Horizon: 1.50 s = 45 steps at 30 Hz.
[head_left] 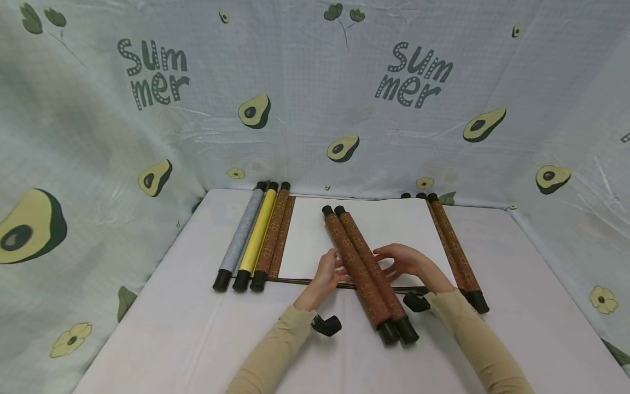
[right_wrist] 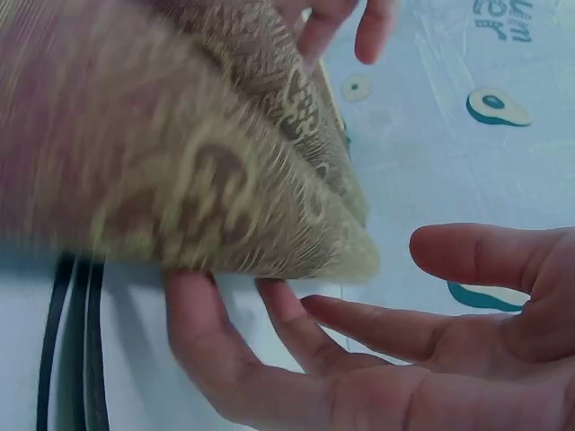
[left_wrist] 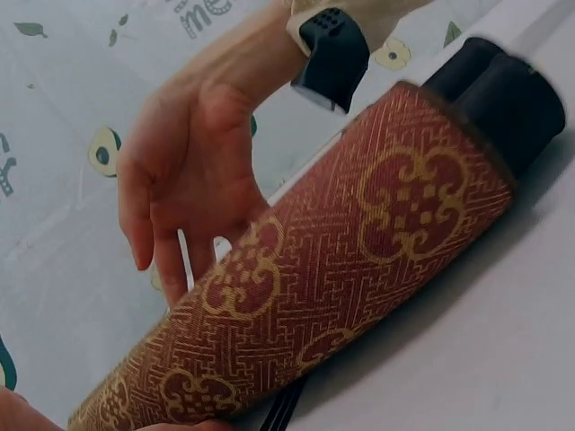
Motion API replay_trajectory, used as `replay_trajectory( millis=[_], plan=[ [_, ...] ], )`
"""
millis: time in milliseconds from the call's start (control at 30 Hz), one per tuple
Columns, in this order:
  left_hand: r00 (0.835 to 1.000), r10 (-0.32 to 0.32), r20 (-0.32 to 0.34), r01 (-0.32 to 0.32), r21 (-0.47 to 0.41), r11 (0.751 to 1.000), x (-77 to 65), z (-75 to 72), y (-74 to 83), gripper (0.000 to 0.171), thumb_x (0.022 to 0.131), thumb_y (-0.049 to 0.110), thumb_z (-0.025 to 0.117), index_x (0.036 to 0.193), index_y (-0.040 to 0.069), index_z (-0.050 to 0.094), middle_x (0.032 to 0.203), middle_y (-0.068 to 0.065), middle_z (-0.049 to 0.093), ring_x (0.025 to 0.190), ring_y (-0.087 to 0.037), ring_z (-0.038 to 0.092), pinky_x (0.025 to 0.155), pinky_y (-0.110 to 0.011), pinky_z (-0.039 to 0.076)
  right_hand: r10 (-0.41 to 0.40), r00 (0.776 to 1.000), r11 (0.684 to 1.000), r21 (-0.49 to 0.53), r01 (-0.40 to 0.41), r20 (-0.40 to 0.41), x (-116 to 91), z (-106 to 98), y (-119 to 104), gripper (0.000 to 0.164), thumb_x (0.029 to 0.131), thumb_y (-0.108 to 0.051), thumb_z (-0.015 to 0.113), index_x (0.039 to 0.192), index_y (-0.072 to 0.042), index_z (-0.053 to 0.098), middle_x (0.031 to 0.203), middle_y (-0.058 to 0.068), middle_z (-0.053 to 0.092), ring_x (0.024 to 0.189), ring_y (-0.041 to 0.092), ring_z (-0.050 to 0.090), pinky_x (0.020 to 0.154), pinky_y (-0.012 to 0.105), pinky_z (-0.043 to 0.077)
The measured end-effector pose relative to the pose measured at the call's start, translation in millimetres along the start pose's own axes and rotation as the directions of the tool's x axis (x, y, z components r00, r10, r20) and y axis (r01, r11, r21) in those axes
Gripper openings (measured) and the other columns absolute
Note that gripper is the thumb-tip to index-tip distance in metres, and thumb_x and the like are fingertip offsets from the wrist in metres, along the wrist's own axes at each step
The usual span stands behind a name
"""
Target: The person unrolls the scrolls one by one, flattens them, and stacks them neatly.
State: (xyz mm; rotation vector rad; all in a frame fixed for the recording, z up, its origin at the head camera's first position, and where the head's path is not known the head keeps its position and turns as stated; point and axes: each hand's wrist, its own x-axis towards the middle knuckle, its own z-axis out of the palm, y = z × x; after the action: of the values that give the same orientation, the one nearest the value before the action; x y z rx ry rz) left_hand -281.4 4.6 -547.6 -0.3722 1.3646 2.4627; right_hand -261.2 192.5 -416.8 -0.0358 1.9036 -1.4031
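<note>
A pair of brown rollers of a patterned scroll (head_left: 361, 268), side by side with black end caps, lies slantwise between my hands, its far part overlapping a white sheet. My left hand (head_left: 326, 276) is at its left side, with fingers reaching under it; in the right wrist view the left fingers (right_wrist: 346, 22) show loosely bent. On the other side is my right hand (head_left: 408, 262). In the right wrist view its fingertips (right_wrist: 193, 310) touch the scroll's underside, while the thumb (right_wrist: 472, 254) stands apart from it. Gold motifs cover the brown cloth (left_wrist: 413, 206).
Behind the scroll lies the spread white sheet (head_left: 305, 224), dark layered edges along its near side. To its left are grey (head_left: 241, 230), yellow (head_left: 258, 235) and brown rollers (head_left: 273, 235); more brown rollers (head_left: 455, 246) border its right. A printed cloth backdrop (head_left: 295, 65) rises behind the table.
</note>
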Motion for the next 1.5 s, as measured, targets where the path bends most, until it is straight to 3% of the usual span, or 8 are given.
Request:
replay_trajectory(
  millis=[67, 133, 333, 400, 567, 767, 1133, 1500],
  plan=[
    [0.999, 0.011, 0.04, -0.013, 0.048, 0.999, 44.9, -22.4, -23.4, 0.042, 0.087, 0.04, 0.044, 0.106, 0.003, 0.042, 0.097, -0.02, 0.047, 0.085, -0.041, 0.054, 0.066, -0.053, 0.048, -0.009, 1.0, 0.999, 0.035, 0.01, -0.007, 2, 2, 2, 0.044, 0.096, -0.023, 0.033, 0.129, 0.006, 0.034, 0.133, 0.027, 0.03, 0.105, 0.043, 0.05, 0.074, 0.043, 0.048],
    [0.996, 0.025, 0.084, -0.033, 0.095, 0.995, 55.1, -29.0, -24.9, 0.036, 0.085, 0.044, 0.047, 0.09, 0.009, 0.047, 0.08, -0.008, 0.049, 0.069, -0.027, 0.057, 0.054, -0.043, 0.049, -0.019, 1.0, 0.998, 0.06, 0.02, -0.013, 3, 6, 3, 0.039, 0.095, -0.024, 0.035, 0.122, 0.004, 0.041, 0.125, 0.022, 0.036, 0.099, 0.038, 0.054, 0.072, 0.04, 0.049],
    [0.995, -0.012, 0.103, -0.02, 0.303, 0.953, -69.2, 22.5, 67.3, 0.044, 0.094, 0.032, 0.037, 0.115, -0.005, 0.045, 0.099, -0.014, 0.049, 0.079, -0.021, 0.057, 0.062, -0.032, 0.05, -0.068, 0.997, 0.994, 0.081, 0.071, -0.045, 4, 18, 1, 0.044, 0.095, -0.023, 0.038, 0.131, 0.002, 0.034, 0.12, 0.021, 0.037, 0.098, 0.036, 0.055, 0.07, 0.036, 0.049],
    [0.995, -0.032, 0.09, -0.002, 0.355, 0.935, -88.1, 31.5, 84.7, 0.047, 0.095, 0.03, 0.035, 0.123, -0.007, 0.039, 0.108, -0.017, 0.045, 0.086, -0.024, 0.056, 0.065, -0.031, 0.049, -0.083, 0.995, 0.994, 0.072, 0.088, -0.062, 4, 21, -1, 0.053, 0.094, -0.024, 0.038, 0.138, 0.003, 0.022, 0.127, 0.024, 0.032, 0.097, 0.033, 0.055, 0.07, 0.035, 0.049],
    [0.994, -0.044, 0.1, -0.001, 0.413, 0.911, -81.2, 30.0, 90.9, 0.05, 0.094, 0.033, 0.039, 0.13, -0.001, 0.035, 0.106, -0.014, 0.047, 0.083, -0.018, 0.054, 0.061, -0.024, 0.048, -0.107, 0.988, 0.993, 0.034, 0.112, -0.112, 5, 27, -6, 0.064, 0.093, -0.027, 0.043, 0.141, 0.001, 0.012, 0.134, 0.024, 0.031, 0.083, 0.019, 0.054, 0.068, 0.031, 0.047],
    [0.993, -0.005, 0.117, -0.054, 0.496, 0.867, -81.3, 29.3, 93.9, 0.05, 0.089, 0.034, 0.049, 0.122, -0.002, 0.039, 0.103, -0.014, 0.052, 0.08, -0.018, 0.057, 0.065, -0.028, 0.05, -0.172, 0.962, 0.985, -0.065, 0.161, -0.215, 3, 41, -11, 0.069, 0.087, -0.028, 0.054, 0.14, -0.001, 0.018, 0.131, 0.026, 0.036, 0.098, 0.027, 0.054, 0.078, 0.039, 0.048],
    [0.991, 0.063, 0.12, -0.124, 0.605, 0.787, -112.1, 40.6, 107.0, 0.06, 0.08, 0.025, 0.064, 0.119, -0.008, 0.033, 0.108, -0.025, 0.049, 0.076, -0.021, 0.061, 0.064, -0.033, 0.052, -0.261, 0.909, 0.959, -0.195, 0.206, -0.326, 5, 67, -11, 0.088, 0.075, -0.028, 0.07, 0.136, 0.003, 0.016, 0.116, 0.026, 0.042, 0.09, 0.028, 0.058, 0.069, 0.036, 0.052],
    [0.991, 0.069, 0.11, -0.123, 0.614, 0.78, -83.8, 31.5, 90.9, 0.065, 0.076, 0.022, 0.07, 0.119, -0.006, 0.031, 0.108, -0.024, 0.049, 0.069, -0.017, 0.062, 0.059, -0.03, 0.053, -0.218, 0.924, 0.976, -0.1, 0.196, -0.314, 6, 69, -9, 0.095, 0.073, -0.027, 0.072, 0.137, 0.0, 0.007, 0.118, 0.027, 0.046, 0.089, 0.026, 0.062, 0.069, 0.035, 0.052]
  ],
)
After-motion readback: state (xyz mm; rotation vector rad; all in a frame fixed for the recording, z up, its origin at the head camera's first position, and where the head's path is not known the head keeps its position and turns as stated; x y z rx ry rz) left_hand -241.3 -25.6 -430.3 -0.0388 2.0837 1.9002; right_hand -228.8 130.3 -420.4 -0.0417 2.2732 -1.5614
